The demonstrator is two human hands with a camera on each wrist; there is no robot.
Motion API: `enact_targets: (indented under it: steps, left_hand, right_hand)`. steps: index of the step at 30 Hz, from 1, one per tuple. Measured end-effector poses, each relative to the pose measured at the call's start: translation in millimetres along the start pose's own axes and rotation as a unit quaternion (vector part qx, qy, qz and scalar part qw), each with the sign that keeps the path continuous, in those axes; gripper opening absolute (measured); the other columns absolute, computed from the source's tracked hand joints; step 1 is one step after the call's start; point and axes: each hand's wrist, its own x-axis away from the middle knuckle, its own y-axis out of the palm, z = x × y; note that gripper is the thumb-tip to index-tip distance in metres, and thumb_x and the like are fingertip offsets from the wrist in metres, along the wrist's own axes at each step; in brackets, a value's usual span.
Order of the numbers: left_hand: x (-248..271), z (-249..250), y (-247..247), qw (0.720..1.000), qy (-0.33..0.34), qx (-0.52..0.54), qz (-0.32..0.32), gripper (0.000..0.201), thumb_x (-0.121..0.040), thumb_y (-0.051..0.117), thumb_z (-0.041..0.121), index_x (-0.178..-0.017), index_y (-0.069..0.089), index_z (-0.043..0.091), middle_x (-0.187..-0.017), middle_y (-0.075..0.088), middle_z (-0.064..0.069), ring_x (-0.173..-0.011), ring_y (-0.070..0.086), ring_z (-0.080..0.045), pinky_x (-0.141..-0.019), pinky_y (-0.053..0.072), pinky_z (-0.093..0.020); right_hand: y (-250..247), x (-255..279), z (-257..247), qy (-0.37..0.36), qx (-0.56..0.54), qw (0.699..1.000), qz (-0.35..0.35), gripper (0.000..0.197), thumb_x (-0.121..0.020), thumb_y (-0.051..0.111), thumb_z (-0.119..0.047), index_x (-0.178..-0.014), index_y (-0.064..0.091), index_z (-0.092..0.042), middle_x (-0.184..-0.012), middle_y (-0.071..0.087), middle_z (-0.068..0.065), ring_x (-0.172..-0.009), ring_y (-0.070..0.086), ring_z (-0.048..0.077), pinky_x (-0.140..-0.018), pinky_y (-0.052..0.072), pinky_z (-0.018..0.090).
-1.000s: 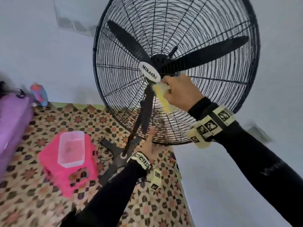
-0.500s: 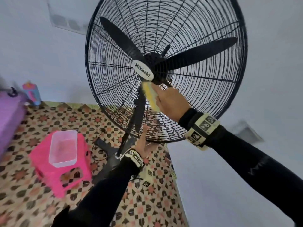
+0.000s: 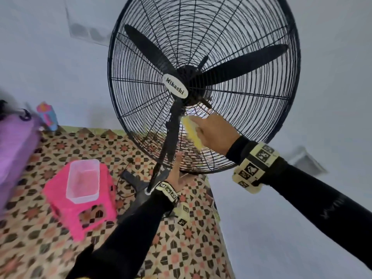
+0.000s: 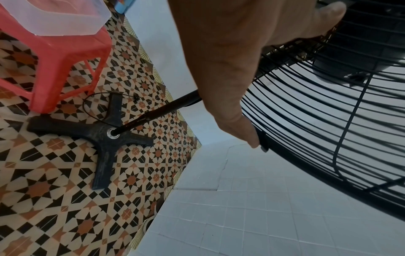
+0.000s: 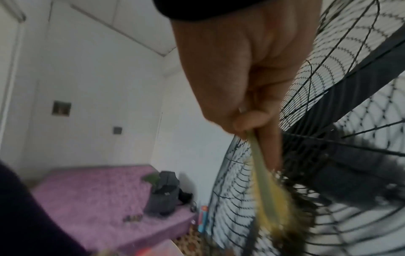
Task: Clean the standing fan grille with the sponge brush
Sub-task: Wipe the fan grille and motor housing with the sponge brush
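Note:
The black standing fan grille (image 3: 203,47) fills the upper head view, with a white oval badge (image 3: 175,88) at its hub. My right hand (image 3: 211,131) grips a yellow sponge brush (image 3: 192,131) and presses it on the wires just below the hub. In the right wrist view the right hand (image 5: 241,69) pinches the brush (image 5: 269,199) against the blurred grille (image 5: 350,86). My left hand (image 3: 178,174) holds the grille's bottom rim. In the left wrist view the left hand (image 4: 230,60) has its fingers curled round that rim (image 4: 328,190).
The fan's cross-shaped base (image 4: 103,131) and pole (image 4: 171,107) stand on patterned floor tiles next to a white wall. A pink stool (image 3: 80,206) carrying a clear plastic tub (image 3: 83,181) stands to the left. Further left is a purple bed (image 5: 98,199) with a dark bag (image 5: 164,195).
My right hand has slid the sponge brush a little lower down the grille below the hub. The left hand has stayed on the bottom rim.

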Motion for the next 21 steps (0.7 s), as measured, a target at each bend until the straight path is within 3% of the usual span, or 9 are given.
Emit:
enact_targets:
  steps: [1,3,6,7,10,12,15,18,21]
  left_hand:
    - [1,1,0,1.0,0.004,0.0,-0.003,0.07,-0.093,0.061,0.066,-0.131,0.062,0.007,-0.103,0.079,-0.014,-0.094,0.078,-0.032,-0.089,0.062,-0.047]
    - [3,2,2,1.0,0.006,0.004,-0.007,0.067,-0.092,0.063,0.065,-0.127,0.063,0.008,-0.098,0.08,-0.013,-0.089,0.078,-0.031,-0.092,0.061,-0.049]
    - [4,1,5,1.0,0.011,0.007,0.002,0.078,-0.08,0.071,0.067,-0.128,0.064,0.007,-0.1,0.079,-0.015,-0.09,0.078,-0.031,-0.102,0.055,-0.055]
    - [4,0,4,1.0,0.012,0.005,0.006,0.08,-0.077,0.073,0.068,-0.128,0.065,0.007,-0.102,0.079,-0.015,-0.093,0.078,-0.032,-0.103,0.055,-0.055]
    - [5,1,1,1.0,-0.01,0.02,0.006,0.071,-0.08,0.074,0.066,-0.121,0.066,0.008,-0.105,0.077,-0.02,-0.1,0.076,-0.037,-0.105,0.053,-0.054]
    - [7,5,2,1.0,-0.013,0.017,0.014,0.057,-0.087,0.071,0.063,-0.113,0.064,0.012,-0.108,0.073,-0.021,-0.103,0.073,-0.038,-0.102,0.054,-0.053]
    - [6,5,5,1.0,-0.016,0.005,0.016,0.046,-0.093,0.065,0.06,-0.105,0.062,0.016,-0.108,0.067,-0.018,-0.1,0.07,-0.036,-0.104,0.054,-0.052]
    - [8,2,5,1.0,-0.008,-0.009,0.003,0.045,-0.095,0.06,0.062,-0.102,0.062,0.018,-0.105,0.068,-0.016,-0.093,0.072,-0.031,-0.104,0.054,-0.049]
    - [6,3,2,1.0,-0.015,-0.015,0.013,0.043,-0.091,0.062,0.065,-0.1,0.058,0.023,-0.101,0.065,-0.016,-0.104,0.072,-0.038,-0.103,0.055,-0.05]
  right_hand:
    - [2,1,2,0.003,-0.015,1.0,0.023,0.051,-0.1,0.053,-0.007,-0.15,0.042,-0.011,-0.066,0.055,0.005,-0.054,0.05,0.022,-0.052,0.045,0.035]
    - [5,0,4,0.023,-0.005,0.999,0.023,0.052,-0.1,0.052,-0.005,-0.151,0.04,-0.007,-0.062,0.047,0.002,-0.052,0.045,0.02,-0.051,0.041,0.034]
    - [3,1,-1,0.021,0.038,0.998,-0.035,0.032,-0.097,0.051,-0.006,-0.127,0.06,-0.007,-0.077,0.049,0.003,-0.075,0.052,0.025,-0.061,0.037,0.034]
    - [-2,0,-6,0.018,0.03,0.999,-0.032,0.032,-0.097,0.051,-0.007,-0.127,0.061,-0.008,-0.08,0.051,0.004,-0.077,0.051,0.025,-0.061,0.038,0.033]
    - [-7,-7,-8,0.013,-0.001,1.0,0.028,0.056,-0.099,0.054,-0.005,-0.152,0.039,-0.011,-0.064,0.047,0.001,-0.055,0.044,0.018,-0.05,0.038,0.032]
    - [-1,-5,-5,0.02,0.0,0.999,0.047,0.065,-0.097,0.057,-0.001,-0.156,0.029,-0.005,-0.062,0.048,0.003,-0.051,0.041,0.018,-0.046,0.039,0.034]
    - [20,6,-4,0.037,0.045,0.998,-0.034,0.053,-0.1,0.053,-0.007,-0.15,0.038,-0.005,-0.068,0.034,0.0,-0.063,0.04,0.021,-0.048,0.02,0.029]
    - [30,22,-9,0.024,0.053,0.996,-0.074,0.038,-0.1,0.05,-0.011,-0.137,0.052,-0.007,-0.067,0.024,-0.003,-0.06,0.032,0.016,-0.048,0.014,0.027]
    - [31,29,-6,0.036,0.017,0.999,-0.034,0.056,-0.098,0.055,-0.006,-0.151,0.037,-0.005,-0.061,0.027,-0.006,-0.051,0.024,0.009,-0.046,0.013,0.026]
